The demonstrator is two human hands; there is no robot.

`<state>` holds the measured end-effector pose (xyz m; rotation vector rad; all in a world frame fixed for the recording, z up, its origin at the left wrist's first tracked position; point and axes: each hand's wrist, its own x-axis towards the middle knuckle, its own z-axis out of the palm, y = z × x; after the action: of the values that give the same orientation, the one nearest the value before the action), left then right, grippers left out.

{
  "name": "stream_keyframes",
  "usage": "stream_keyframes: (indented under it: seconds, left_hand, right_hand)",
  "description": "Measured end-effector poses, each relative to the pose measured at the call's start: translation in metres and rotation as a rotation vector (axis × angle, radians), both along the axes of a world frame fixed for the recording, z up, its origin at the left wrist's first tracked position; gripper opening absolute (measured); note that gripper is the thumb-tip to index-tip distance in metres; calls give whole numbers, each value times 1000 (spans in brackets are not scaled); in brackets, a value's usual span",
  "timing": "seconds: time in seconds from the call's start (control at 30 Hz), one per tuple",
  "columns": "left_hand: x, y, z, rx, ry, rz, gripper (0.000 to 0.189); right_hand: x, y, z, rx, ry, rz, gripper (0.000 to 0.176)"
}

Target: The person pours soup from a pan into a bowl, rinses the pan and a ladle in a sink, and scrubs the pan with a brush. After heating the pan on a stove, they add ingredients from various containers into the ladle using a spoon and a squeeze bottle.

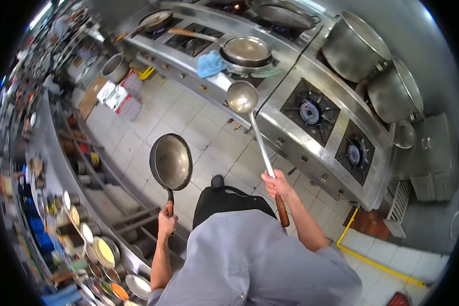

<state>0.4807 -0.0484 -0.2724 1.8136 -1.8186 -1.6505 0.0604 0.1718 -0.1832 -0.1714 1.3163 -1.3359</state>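
My left hand (167, 221) is closed around the wooden handle of a small dark-rimmed frying pan (171, 162). The pan's inside faces me, and no food shows in it. In my right hand (276, 184) is a long-handled ladle (243, 97), gripped partway along its metal shaft. Its wooden end sticks out below my fist, and its round bowl points toward the stove edge. Both tools are held in the air above the tiled floor, apart from each other.
A steel stove (290, 133) with gas burners runs along the right. Two large pots (356, 46) stand at its back. A blue cloth (211, 64) lies beside stacked pans (247, 50). On the left, a counter (51, 148) holds bowls of ingredients, including a yellow one (103, 253).
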Motion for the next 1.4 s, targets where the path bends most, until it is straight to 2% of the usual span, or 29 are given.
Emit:
stream_keyframes:
  seconds: [0.1, 0.2, 0.33, 0.43, 0.53, 0.6, 0.63, 0.77, 0.8, 0.83, 0.93, 1.0, 1.03, 1.1, 1.17, 1.27, 1.37, 1.4]
  left_hand:
    - [-59, -51, 32, 106, 93, -107, 40]
    - [-120, -95, 52, 180, 263, -260, 28]
    - [-203, -114, 94, 337, 397, -438, 25]
    - [-256, -108, 128, 438, 456, -559, 25]
    - [-297, -102, 149, 522, 458, -666, 24]
    - [-321, -96, 163, 587, 466, -723, 23]
    - [-331, -92, 170, 618, 469, -747, 23]
    - [-370, -72, 194, 649, 454, -811, 22]
    - [-380, -66, 201, 660, 453, -814, 22]
    - [-391, -58, 208, 670, 454, -817, 21]
    - [-425, -34, 234, 687, 441, -804, 20]
    - [-446, -19, 248, 699, 442, -790, 20]
    - [-457, -11, 253, 707, 449, -784, 19]
    - [-475, 4, 263, 710, 459, -775, 19]
    - [-490, 19, 274, 696, 467, -768, 18]
    - [-505, 38, 284, 668, 496, -744, 22]
    - [-518, 49, 290, 650, 495, -735, 23]
    - [-521, 51, 291, 645, 491, -735, 23]
  right_hand:
    - [11, -7, 14, 91, 300, -139, 23]
    - [18, 4, 7, 119, 475, -305, 15]
    - [26, 0, 18, 46, 556, -637, 13]
    - [18, 1, 55, 115, 527, -724, 13]
    - [-12, 19, 66, 165, 676, -761, 12]
    - [-41, 25, 90, 227, 743, -811, 13]
    - [-58, 29, 107, 179, 724, -834, 13]
    - [-157, 49, 179, 110, 893, -785, 31]
    - [-186, 53, 198, 115, 949, -777, 31]
    - [-213, 52, 220, 179, 982, -796, 33]
    - [-316, 61, 255, 325, 1194, -661, 38]
    - [-400, 69, 251, 447, 1455, -589, 39]
    - [-405, 58, 273, 512, 1370, -559, 40]
    - [-466, 54, 277, 574, 1412, -478, 37]
    - [-525, 46, 277, 635, 1345, -305, 38]
    - [-555, 25, 287, 515, 1143, -281, 23]
    - [-596, 30, 288, -109, 337, -371, 12]
    - [-581, 23, 301, -237, 23, -576, 20]
